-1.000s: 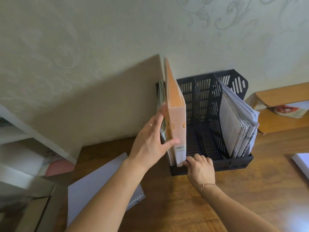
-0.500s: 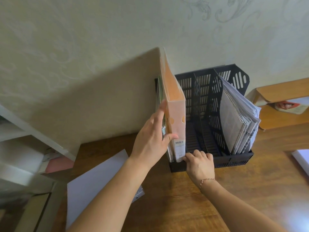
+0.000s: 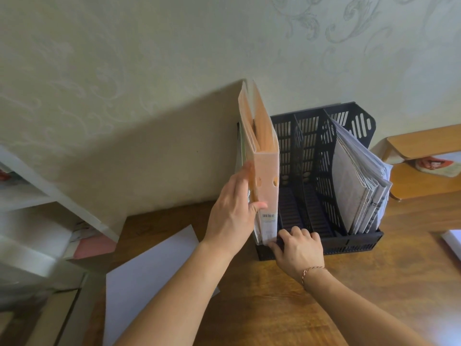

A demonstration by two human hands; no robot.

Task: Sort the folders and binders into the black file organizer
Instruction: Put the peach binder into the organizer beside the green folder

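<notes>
Gripping the orange binder point(image 3: 264, 171) upright with the left hand point(image 3: 232, 211) in the black file organizer point(image 3: 349, 243)'s leftmost slot; curling the right hand point(image 3: 298, 248) over its front rim, beside papers point(image 3: 359, 186) filling the rightmost slot; white sheet point(image 3: 149, 278) lying along the desk point(image 3: 374, 283)'s left edge.

The wooden bench point(image 3: 349, 295) runs up to the wall. A black organizer point(image 3: 354, 242) stands on it at the back, touching or just off the wall. A white sheet point(image 3: 149, 275) lies flat at the front left, partly under the left forearm. At the right edge lies a white object point(image 3: 452, 242), cut off by the frame.
</notes>
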